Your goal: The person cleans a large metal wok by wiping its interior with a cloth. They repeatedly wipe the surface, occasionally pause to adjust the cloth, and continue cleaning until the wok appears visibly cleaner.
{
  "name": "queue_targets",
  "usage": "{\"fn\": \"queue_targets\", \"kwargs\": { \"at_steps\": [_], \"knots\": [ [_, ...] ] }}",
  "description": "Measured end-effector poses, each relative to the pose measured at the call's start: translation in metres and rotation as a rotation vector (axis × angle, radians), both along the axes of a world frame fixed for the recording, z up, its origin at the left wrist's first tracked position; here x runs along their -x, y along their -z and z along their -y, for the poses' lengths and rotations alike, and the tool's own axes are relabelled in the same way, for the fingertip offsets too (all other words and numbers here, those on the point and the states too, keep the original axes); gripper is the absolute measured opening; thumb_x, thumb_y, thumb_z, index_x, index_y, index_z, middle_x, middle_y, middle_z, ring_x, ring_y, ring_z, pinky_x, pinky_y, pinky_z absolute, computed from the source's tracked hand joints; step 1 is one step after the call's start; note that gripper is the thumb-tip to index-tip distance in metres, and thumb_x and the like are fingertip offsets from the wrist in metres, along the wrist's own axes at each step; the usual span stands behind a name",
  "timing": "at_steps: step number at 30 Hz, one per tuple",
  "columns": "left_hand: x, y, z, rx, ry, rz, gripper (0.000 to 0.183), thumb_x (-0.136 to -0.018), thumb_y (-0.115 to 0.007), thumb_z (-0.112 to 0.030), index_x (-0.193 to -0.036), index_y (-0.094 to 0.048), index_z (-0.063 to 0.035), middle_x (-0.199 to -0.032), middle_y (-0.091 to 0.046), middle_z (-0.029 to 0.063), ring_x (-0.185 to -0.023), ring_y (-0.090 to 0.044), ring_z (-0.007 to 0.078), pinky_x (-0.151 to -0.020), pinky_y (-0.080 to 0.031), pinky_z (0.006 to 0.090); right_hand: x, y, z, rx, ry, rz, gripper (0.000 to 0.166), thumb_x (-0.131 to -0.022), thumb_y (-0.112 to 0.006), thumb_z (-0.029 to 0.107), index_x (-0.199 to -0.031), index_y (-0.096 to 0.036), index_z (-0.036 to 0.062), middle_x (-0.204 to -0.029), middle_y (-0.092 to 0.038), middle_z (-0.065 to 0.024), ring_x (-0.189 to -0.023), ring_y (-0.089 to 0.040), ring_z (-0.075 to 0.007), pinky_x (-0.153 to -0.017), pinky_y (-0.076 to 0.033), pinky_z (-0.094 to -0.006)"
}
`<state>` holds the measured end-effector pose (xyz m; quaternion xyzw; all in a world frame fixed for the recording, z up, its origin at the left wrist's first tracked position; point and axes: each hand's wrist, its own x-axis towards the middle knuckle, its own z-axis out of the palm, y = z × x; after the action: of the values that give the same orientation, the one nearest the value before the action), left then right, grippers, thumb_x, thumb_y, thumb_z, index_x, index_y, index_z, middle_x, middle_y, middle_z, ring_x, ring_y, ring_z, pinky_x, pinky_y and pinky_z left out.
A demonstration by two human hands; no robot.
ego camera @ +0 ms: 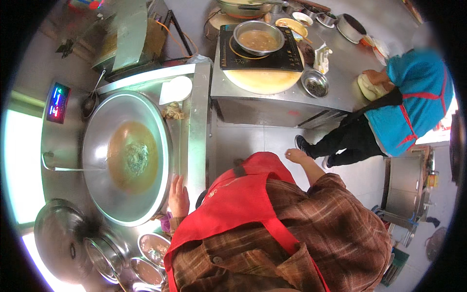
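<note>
At the lower left, my left hand (179,199) is beside the rim of a large wok (98,189), its fingers stretched out and nothing seen in them. Brownish, rippled liquid (135,157) lies in the wok's bottom, and the spout of a metal tap (74,169) reaches over it. My right hand (297,156) hangs above the floor on the other side of my red apron (233,208). Its fingers look curled, and I see nothing in them; the palm is hidden.
A steel bowl of soup (259,38) sits on a black induction cooker (237,62) ahead. A co-worker in blue (412,98) stands at the steel counter (343,76), a hand on a pale cloth (368,87). Steel pots (102,255) and a large lid (60,237) are at lower left.
</note>
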<state>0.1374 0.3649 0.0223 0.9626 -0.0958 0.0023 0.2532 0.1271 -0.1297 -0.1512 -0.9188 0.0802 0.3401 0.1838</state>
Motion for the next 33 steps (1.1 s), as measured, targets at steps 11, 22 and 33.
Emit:
{"fn": "queue_targets", "kwargs": {
  "at_steps": [11,22,33],
  "knots": [
    [-0.03,0.003,0.029,0.051,0.221,0.012,0.042,-0.081,-0.05,-0.002,-0.122,-0.047,-0.0108,-0.123,-0.048,0.0137,-0.108,-0.05,0.0334,-0.087,-0.044,0.039,0.03,-0.046,-0.034,-0.173,0.115,0.102,0.032,-0.082,-0.048,0.033,-0.106,-0.06,0.0161,-0.103,-0.062,-0.0113,-0.098,-0.057,-0.0285,-0.085,-0.045,-0.0385],
    [-0.05,0.008,0.062,0.008,0.281,-0.034,0.042,-0.082,-0.05,-0.003,-0.123,-0.047,-0.0126,-0.126,-0.047,0.0119,-0.111,-0.049,0.0316,-0.088,-0.044,0.0384,0.065,-0.036,0.038,-0.059,0.284,0.067,0.029,-0.083,-0.048,0.033,-0.102,-0.062,0.0159,-0.101,-0.062,-0.0113,-0.097,-0.058,-0.0287,-0.083,-0.045,-0.0389],
    [-0.119,-0.008,0.175,-0.025,0.2,-0.053,0.039,-0.081,-0.047,-0.002,-0.12,-0.048,-0.0092,-0.123,-0.048,0.0131,-0.111,-0.049,0.0312,-0.09,-0.044,0.0389,-0.215,-0.12,0.143,-1.041,0.91,0.701,0.039,-0.091,-0.048,0.027,-0.127,-0.042,0.0145,-0.108,-0.053,-0.0021,-0.087,-0.059,-0.0147,-0.062,-0.048,-0.0263]
  ]
}}
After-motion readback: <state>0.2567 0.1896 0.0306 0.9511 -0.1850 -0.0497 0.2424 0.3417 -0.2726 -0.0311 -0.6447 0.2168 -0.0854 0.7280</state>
